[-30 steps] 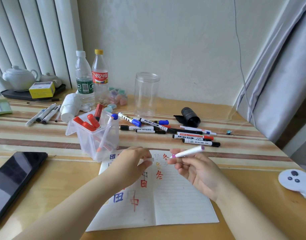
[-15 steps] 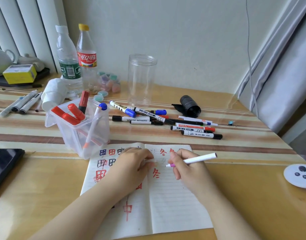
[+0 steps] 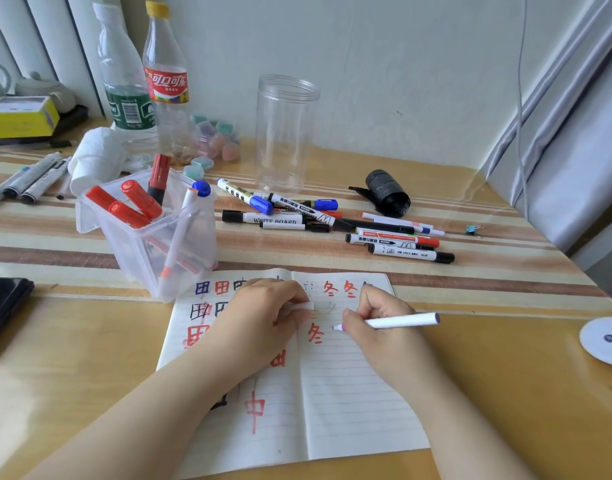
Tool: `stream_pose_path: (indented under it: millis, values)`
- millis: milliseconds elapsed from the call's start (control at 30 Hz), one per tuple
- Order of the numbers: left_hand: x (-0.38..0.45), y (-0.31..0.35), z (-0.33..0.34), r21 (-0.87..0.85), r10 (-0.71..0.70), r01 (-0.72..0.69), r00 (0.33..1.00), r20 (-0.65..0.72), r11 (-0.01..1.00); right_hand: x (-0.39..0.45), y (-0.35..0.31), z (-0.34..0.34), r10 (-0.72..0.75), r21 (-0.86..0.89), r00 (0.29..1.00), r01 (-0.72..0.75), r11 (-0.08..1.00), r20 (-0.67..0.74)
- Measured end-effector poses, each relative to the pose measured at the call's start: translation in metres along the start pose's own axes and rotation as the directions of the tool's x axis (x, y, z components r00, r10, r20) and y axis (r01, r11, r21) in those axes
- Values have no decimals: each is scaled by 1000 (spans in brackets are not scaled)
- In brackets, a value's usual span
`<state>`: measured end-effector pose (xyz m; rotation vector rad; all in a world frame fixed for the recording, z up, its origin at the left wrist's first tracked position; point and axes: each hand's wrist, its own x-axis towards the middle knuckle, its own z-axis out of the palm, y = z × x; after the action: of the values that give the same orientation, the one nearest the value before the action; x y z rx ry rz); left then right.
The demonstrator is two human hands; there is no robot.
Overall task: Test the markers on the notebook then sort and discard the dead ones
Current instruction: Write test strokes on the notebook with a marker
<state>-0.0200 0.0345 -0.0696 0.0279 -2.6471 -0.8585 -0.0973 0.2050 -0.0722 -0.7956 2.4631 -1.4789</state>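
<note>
An open lined notebook lies in front of me, marked with red, blue and black characters. My right hand grips a thin white marker with a purple end, its tip touching the right page. My left hand rests on the left page and pinches a small white cap. Several loose markers lie in a heap behind the notebook. A clear plastic bin at the left holds red, blue and white markers.
A tall clear jar and two plastic bottles stand at the back. A roll of black bags lies at the right, grey markers at the far left. A dark phone and a white controller sit at the edges.
My right hand lowered the white marker from above the notebook until its tip met the right page. The view tilted down and closer. My left hand settled on the left page.
</note>
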Motion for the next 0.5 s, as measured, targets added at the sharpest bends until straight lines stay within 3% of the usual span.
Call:
stream_pose_path:
  millis: [500]
  values:
    - [-1,-1,2,-11,-11,11,1000,-6,1000,1,5,-2,19,-21,997,-21,1000,-77]
